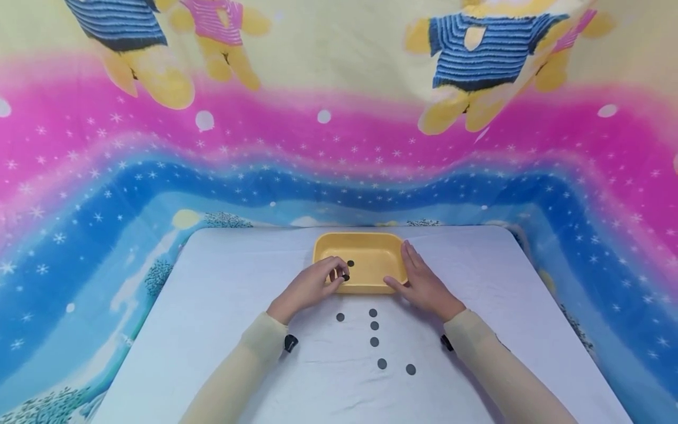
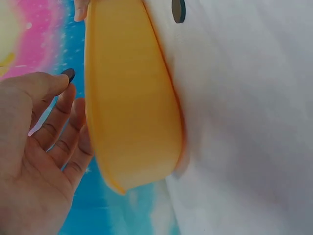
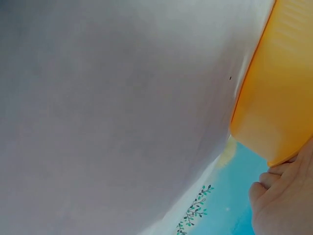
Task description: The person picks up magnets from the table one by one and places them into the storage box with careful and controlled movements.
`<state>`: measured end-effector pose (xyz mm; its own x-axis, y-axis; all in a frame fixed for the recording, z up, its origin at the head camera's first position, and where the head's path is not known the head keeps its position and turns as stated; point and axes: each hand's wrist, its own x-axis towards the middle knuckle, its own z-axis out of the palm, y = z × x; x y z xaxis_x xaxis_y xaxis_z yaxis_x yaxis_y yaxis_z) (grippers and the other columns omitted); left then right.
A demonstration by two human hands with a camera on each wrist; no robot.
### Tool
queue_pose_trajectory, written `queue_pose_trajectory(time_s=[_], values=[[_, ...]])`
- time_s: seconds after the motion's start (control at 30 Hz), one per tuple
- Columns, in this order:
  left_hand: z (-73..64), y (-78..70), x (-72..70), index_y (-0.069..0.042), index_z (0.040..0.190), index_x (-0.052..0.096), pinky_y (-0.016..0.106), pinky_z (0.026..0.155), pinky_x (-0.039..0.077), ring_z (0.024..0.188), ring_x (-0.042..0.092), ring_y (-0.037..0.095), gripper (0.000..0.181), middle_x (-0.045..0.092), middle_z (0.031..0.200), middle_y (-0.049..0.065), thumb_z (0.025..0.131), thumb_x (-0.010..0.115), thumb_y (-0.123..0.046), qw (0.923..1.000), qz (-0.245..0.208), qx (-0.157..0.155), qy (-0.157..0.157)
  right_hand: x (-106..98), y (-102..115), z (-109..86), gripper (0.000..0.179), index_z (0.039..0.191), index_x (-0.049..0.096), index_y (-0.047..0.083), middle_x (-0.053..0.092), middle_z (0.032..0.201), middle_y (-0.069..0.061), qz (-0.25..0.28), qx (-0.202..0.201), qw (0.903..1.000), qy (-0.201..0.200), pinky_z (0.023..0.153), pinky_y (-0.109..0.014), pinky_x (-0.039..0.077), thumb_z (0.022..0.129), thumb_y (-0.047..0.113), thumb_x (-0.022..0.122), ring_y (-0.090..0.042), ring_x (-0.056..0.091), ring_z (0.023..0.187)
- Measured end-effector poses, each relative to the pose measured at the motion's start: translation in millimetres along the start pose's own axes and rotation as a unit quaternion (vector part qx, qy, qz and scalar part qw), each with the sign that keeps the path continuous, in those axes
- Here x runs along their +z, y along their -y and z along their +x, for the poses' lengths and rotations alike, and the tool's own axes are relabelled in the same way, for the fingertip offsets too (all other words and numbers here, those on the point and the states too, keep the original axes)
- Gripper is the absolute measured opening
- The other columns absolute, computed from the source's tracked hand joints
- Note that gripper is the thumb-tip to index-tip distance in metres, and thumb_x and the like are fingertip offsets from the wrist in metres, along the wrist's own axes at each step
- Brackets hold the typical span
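A yellow rectangular tray (image 1: 371, 287) stands at the far side of the white table. Over its left part my left hand (image 1: 316, 281) pinches a small dark disc (image 2: 70, 74) between thumb and index finger, the other fingers loosely bent. Another dark disc (image 1: 351, 263) is visible inside the tray, close to those fingertips. At the tray's right end my right hand (image 1: 424, 284) grips the corner, thumb on the front rim and fingers along the right side. In the right wrist view the rim hides the fingertips.
Several dark discs lie on the cloth in front of the tray, among them a left one (image 1: 341, 317) and a near right one (image 1: 411, 369). The white table (image 1: 228, 294) ends just behind the tray, against a patterned curtain (image 1: 328, 182).
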<state>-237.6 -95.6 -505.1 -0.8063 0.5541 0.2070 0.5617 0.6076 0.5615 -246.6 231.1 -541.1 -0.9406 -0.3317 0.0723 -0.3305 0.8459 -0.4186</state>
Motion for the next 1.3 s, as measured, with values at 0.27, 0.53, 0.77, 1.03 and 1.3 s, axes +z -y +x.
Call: queue_pose_trajectory(time_s=[0.27,0.53,0.77,1.03,1.3], values=[[14.3,3.4,3.9,-0.022,0.122,0.066,0.028,0.08,0.055,0.096,0.062,0.006,0.014,0.068,0.115,-0.01,0.108,0.067,-0.019,0.9996,-0.002,-0.022,0.016,0.7,0.6,0.5,0.114,0.171,-0.006,0.007,-0.006,0.181,-0.011,0.001,0.007,1.0,0.004,0.132,-0.058,0.019,0.1,0.08,0.047,-0.037,0.006,0.166],[28.9,6.9,7.9,-0.02,0.12,0.067,0.029,0.078,0.055,0.092,0.062,0.009,0.013,0.069,0.109,-0.009,0.107,0.068,-0.019,0.9989,-0.015,-0.033,0.031,1.2,1.2,0.4,0.114,0.171,-0.006,0.007,-0.006,0.181,-0.01,0.002,0.011,0.9999,0.004,0.132,-0.058,0.018,0.1,0.081,0.045,-0.036,0.005,0.166],[43.5,11.1,13.9,-0.018,0.117,0.067,0.029,0.078,0.054,0.089,0.062,0.009,0.009,0.069,0.105,-0.008,0.108,0.068,-0.018,0.9979,-0.034,-0.034,0.043,-0.6,3.1,-0.5,0.114,0.171,-0.001,0.002,-0.002,0.181,-0.015,0.004,0.002,1.0,-0.002,0.131,-0.059,0.018,0.102,0.076,0.05,-0.041,0.009,0.165],[54.9,8.4,20.4,-0.022,0.116,0.068,0.033,0.072,0.052,0.081,0.061,0.013,0.008,0.068,0.099,-0.009,0.108,0.067,-0.02,0.9932,-0.033,-0.099,0.053,-1.9,5.6,-1.9,0.113,0.171,0.0,0.001,-0.001,0.18,-0.015,0.003,0.001,1.0,-0.002,0.131,-0.059,0.019,0.102,0.076,0.05,-0.04,0.008,0.165],[62.7,10.2,26.6,-0.021,0.115,0.068,0.036,0.075,0.052,0.078,0.062,0.014,0.008,0.069,0.096,-0.008,0.108,0.065,-0.02,0.99,-0.016,-0.128,0.057,-0.7,3.5,-2.0,0.114,0.171,-0.001,0.003,-0.002,0.181,-0.014,0.003,0.002,1.0,-0.002,0.131,-0.059,0.019,0.101,0.079,0.047,-0.038,0.007,0.166]])
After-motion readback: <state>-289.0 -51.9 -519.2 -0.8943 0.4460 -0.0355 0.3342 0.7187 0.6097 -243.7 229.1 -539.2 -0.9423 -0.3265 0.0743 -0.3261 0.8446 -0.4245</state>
